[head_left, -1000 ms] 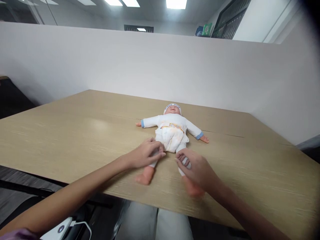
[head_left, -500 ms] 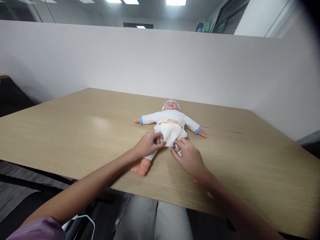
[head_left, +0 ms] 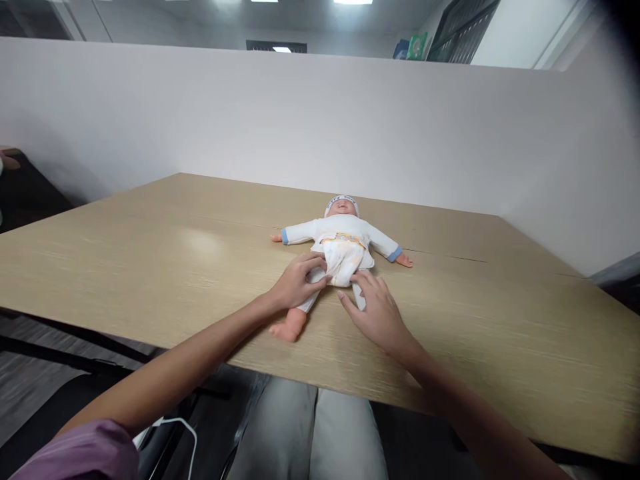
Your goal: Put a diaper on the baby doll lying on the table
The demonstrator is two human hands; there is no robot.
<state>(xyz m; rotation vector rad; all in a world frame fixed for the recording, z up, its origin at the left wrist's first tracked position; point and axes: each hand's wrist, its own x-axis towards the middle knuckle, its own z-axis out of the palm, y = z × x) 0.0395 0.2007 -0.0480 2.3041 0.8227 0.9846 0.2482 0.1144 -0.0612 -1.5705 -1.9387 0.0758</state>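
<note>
A baby doll [head_left: 342,227] in a white outfit with blue cuffs lies on its back, head away from me, arms spread. It wears a printed white diaper [head_left: 344,261] over its clothes. My left hand [head_left: 300,280] is curled around the top of the doll's leg on the left, fingers and thumb closed at the diaper's edge. My right hand [head_left: 377,310] rests at the other leg opening, fingertips touching the diaper, thumb and fingers apart. The doll's bare foot [head_left: 290,327] shows below my left hand; its other foot is hidden behind my right hand.
The doll lies on a wooden table [head_left: 150,267] with its front edge close to my lap. A white partition [head_left: 300,120] stands behind it. At the far left is part of another person's hand [head_left: 9,162]. A white cable [head_left: 193,443] hangs beside my seat.
My right hand's thumb and fingers have spread from their closer hold at the diaper. My left fingers reach slightly farther up its side. The whole view has shifted a little.
</note>
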